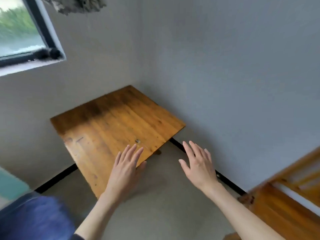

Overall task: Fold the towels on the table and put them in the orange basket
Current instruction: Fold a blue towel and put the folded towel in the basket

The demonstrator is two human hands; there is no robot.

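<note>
A wooden table [110, 122] stands in the corner of the room, its top bare. No towel and no orange basket is in view. My left hand [125, 168] hovers over the table's near right corner with straight fingers and holds nothing. My right hand [199, 165] is stretched out beside the table, over the floor, fingers spread and empty.
Grey walls meet behind the table. A window [20, 33] sits at the upper left. Wooden furniture [287, 201] stands at the lower right. A blue, blurred object [34, 219] fills the lower left corner. Grey floor [164, 205] lies under my arms.
</note>
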